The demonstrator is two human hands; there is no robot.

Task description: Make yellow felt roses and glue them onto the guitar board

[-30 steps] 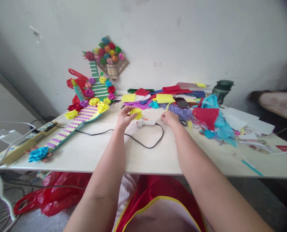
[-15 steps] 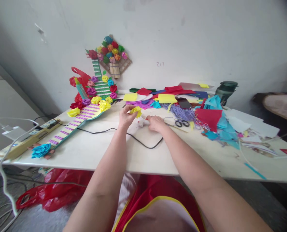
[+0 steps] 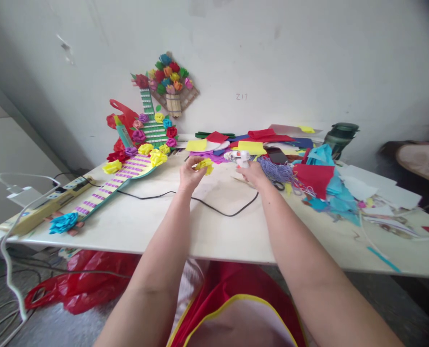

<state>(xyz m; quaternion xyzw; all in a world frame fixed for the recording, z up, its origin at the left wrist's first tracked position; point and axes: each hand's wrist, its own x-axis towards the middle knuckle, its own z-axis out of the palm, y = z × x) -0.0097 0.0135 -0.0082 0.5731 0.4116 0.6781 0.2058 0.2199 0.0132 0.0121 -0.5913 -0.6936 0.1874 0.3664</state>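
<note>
The left hand (image 3: 188, 177) is stretched out over the middle of the table (image 3: 163, 231). Its fingers are pinched tight on a yellow paper flower (image 3: 204, 166), which is held up just above the table top. The right hand (image 3: 253, 174) is just to the right of it, wrapped around a white glue gun (image 3: 238, 156). The gun sticks out of the top of the fist and its tip seems to point left at the flower, near it but not touching. Both arms reach forward from the near edge. A black cord (image 3: 217, 209) hangs from the gun, loops on the table and runs off to the left. A power strip (image 3: 44, 207) lies at the left edge. A paper guitar (image 3: 116, 180) lies toward the far left corner. A pile of coloured paper (image 3: 308, 173) lies along the far edge, and a green bottle (image 3: 339, 136) stands behind it
</note>
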